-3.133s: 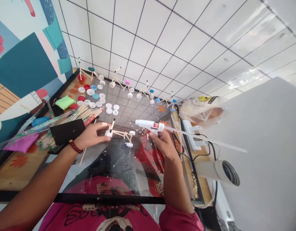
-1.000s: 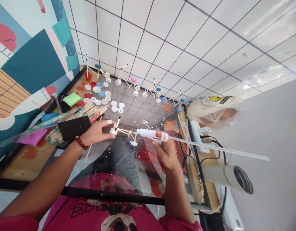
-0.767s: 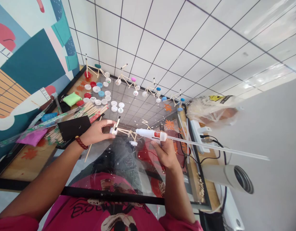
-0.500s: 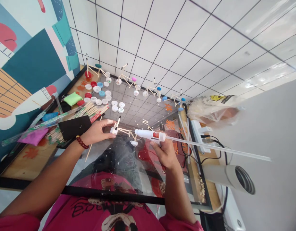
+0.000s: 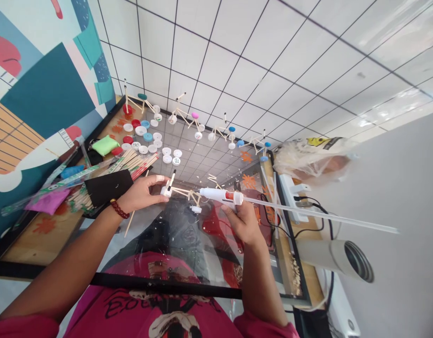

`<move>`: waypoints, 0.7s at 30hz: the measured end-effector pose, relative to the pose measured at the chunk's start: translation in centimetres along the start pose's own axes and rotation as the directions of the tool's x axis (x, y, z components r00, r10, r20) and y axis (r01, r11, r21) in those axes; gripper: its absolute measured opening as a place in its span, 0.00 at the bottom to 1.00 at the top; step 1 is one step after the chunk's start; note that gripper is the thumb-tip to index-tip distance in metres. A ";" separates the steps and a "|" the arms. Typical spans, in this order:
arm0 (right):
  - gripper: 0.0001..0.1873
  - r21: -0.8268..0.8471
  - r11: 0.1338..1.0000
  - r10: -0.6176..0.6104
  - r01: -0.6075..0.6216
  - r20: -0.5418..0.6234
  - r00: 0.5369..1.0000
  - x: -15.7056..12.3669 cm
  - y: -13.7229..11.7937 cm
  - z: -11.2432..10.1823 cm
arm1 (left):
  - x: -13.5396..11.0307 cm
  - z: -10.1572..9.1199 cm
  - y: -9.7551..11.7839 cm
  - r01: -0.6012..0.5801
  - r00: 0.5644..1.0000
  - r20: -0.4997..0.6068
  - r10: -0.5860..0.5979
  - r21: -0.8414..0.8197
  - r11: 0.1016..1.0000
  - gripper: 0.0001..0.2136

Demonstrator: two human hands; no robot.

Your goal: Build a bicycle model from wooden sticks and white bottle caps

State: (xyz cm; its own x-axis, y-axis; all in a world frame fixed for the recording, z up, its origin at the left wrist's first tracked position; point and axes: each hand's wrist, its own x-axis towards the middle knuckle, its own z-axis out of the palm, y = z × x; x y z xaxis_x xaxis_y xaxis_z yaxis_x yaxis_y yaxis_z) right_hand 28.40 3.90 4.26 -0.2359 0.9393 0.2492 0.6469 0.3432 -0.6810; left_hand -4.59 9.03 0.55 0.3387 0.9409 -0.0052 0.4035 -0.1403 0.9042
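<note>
Between the thumb and fingers of my left hand [image 5: 146, 192] is a small stick model bike [image 5: 183, 191], built of thin wooden sticks with white bottle caps as wheels. I pinch it at its cap end, beside an upright stick with a black tip. My right hand [image 5: 245, 221] is wrapped round a white hot glue gun [image 5: 219, 195]. The gun's nozzle points left, close to the far end of the model; whether they touch I cannot tell. A long clear glue stick [image 5: 322, 216] sticks out of the gun's back.
Loose bottle caps [image 5: 148, 136] lie at the back left, with finished stick models [image 5: 181, 112] along the wall. Wooden sticks [image 5: 132, 162] and a black card [image 5: 110, 188] are on the left. A power strip [image 5: 294, 199] and a grey cylinder [image 5: 336, 260] stand at the right.
My right hand has drawn the glue gun slightly right, away from the stick model. My left hand holds the model in nearly the same place.
</note>
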 end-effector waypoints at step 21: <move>0.10 -0.062 0.996 -0.072 0.071 -0.026 0.997 0.4 -0.6 -0.2 | 0.0 0.0 -0.2 -0.013 1.000 -0.009 0.013 -0.007 1.000 0.27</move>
State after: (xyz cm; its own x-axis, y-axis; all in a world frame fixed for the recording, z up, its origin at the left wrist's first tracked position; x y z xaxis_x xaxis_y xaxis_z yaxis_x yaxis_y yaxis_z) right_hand 28.07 4.12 4.91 -0.2630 0.9116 0.3160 0.6724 0.4080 -0.6175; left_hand -4.66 9.10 0.37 0.3366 0.9416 0.0103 0.3927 -0.1503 0.9073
